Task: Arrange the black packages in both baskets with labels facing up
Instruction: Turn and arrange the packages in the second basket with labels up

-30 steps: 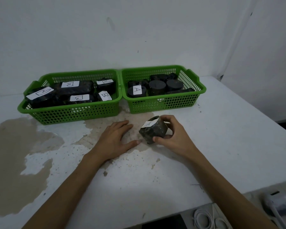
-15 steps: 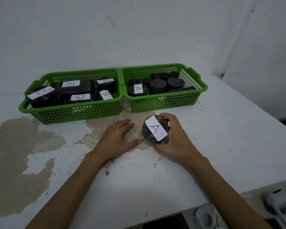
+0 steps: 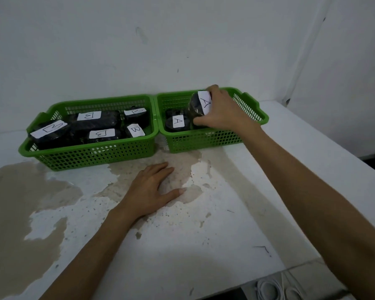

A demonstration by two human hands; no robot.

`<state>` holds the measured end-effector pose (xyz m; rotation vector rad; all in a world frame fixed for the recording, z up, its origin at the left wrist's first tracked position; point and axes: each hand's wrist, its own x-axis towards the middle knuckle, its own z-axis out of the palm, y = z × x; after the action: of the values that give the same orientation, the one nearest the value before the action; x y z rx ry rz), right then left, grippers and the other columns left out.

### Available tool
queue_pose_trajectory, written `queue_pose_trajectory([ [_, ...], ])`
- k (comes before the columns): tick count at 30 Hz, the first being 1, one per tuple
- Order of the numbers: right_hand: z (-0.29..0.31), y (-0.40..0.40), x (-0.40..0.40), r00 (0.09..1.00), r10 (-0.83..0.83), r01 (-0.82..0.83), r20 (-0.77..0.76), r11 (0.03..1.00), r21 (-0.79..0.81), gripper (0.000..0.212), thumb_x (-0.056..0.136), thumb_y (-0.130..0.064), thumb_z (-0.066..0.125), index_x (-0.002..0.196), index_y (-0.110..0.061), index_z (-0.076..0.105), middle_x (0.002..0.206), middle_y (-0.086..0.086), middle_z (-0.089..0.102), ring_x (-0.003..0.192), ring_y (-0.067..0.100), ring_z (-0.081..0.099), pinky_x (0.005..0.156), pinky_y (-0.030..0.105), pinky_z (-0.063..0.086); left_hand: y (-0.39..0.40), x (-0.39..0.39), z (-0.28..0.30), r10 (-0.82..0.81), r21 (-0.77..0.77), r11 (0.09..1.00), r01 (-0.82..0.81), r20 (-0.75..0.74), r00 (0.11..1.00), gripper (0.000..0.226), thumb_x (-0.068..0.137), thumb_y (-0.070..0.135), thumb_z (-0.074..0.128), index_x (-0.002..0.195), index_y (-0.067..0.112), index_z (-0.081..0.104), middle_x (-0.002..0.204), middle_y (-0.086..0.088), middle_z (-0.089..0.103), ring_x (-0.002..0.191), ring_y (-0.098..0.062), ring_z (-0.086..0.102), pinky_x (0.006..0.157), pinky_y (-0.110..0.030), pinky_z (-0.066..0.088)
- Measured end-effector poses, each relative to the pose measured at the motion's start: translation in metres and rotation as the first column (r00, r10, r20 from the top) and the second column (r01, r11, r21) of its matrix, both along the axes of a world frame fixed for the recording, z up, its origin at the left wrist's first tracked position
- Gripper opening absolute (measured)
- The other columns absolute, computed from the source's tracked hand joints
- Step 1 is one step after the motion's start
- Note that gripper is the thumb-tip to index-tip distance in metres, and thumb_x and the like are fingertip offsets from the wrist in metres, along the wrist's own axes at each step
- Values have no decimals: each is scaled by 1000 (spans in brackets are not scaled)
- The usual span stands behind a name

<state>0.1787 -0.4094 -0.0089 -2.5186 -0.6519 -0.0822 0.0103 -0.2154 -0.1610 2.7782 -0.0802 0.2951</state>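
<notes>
On a worn white table [image 3: 236, 224], two green baskets sit side by side at twelve o'clock. The left basket [image 3: 91, 154] holds five black packages [image 3: 95, 122], every "B" label up. Over the right basket [image 3: 203, 140], the right hand [image 3: 223, 111] grips a round package [image 3: 196, 107] between thumb and fingers, its "A" label tilted toward the camera, apparently to be set down label-up beside another "A" package [image 3: 176, 123]. The left hand [image 3: 154, 189] rests flat at six o'clock, fingers spread, seemingly as a brace.
</notes>
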Motion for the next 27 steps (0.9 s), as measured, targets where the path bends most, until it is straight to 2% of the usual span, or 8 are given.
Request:
queue_pose_trajectory([
  [3, 5, 15, 26, 992, -61, 20, -111, 942, -336, 94, 68, -57, 80, 138, -5, 43, 129, 17, 53, 112, 34, 57, 91, 42, 51, 0, 0, 0, 2, -5, 1000, -2, -3, 1000, 98, 72, 92, 31, 145, 28, 48, 155, 5, 40, 142, -15, 34, 114, -33, 24],
  [6, 1, 24, 37, 976, -89, -17, -198, 878, -478, 60, 80, -63, 70, 95, -6, 59, 113, 13, 58, 94, 31, 60, 85, 38, 48, -1, 0, 0, 6, -13, 1000, -6, -3, 1000, 101, 70, 94, 28, 145, 28, 48, 155, 6, 40, 142, -15, 34, 114, -32, 23],
  [8, -1, 28, 37, 967, -121, -22, -225, 838, -545, 70, 85, -66, 61, 124, -8, 60, 137, 13, 55, 120, 36, 56, 98, 45, 46, -2, 0, 0, 7, -19, 1000, -7, 2, 1000, 100, 71, 93, 29, 145, 29, 49, 155, 6, 40, 142, -15, 34, 114, -34, 25],
  [15, -5, 35, 41, 951, -141, -31, -274, 840, -541, 80, 88, -66, 59, 145, -9, 49, 151, 13, 46, 134, 37, 47, 105, 48, 41, -2, 0, 0, 9, -9, 1000, -8, 4, 1000, 100, 70, 94, 27, 146, 31, 47, 156, 8, 38, 142, -13, 32, 113, -30, 23],
  [20, -7, 37, 70, 982, -181, 142, -54, 898, -416, 67, 79, -73, 62, 86, -7, 59, 122, 13, 66, 95, 29, 60, 88, 41, 53, 0, 2, -4, 8, 3, 1000, -8, 17, 1000, 94, 74, 91, 33, 146, 32, 46, 156, 10, 37, 142, -11, 32, 112, -28, 23],
  [23, -17, 47, 86, 973, -230, 208, 3, 875, -438, 77, 79, -72, 64, 117, -6, 60, 140, 18, 54, 123, 37, 54, 99, 48, 49, 1, 2, -5, 11, 2, 1000, -11, 23, 1000, 90, 75, 88, 38, 146, 33, 45, 157, 11, 35, 142, -9, 31, 111, -26, 22],
  [25, -26, 55, 95, 977, -204, 146, -69, 865, -480, 88, 83, -68, 63, 142, -6, 45, 155, 20, 37, 145, 43, 27, 112, 56, 35, 1, 2, -4, 11, 1, 1000, -11, 25, 1000, 89, 75, 87, 40, 146, 33, 45, 156, 12, 35, 142, -10, 31, 110, -25, 21],
  [27, -34, 59, 103, 973, -191, 107, -133, 875, -472, 81, 87, -63, 61, 142, -7, 44, 156, 20, 35, 149, 44, 16, 116, 58, 27, 1, 2, -4, 12, -5, 1000, -12, 21, 1000, 89, 75, 88, 39, 146, 34, 46, 156, 13, 35, 142, -9, 31, 110, -25, 21],
])
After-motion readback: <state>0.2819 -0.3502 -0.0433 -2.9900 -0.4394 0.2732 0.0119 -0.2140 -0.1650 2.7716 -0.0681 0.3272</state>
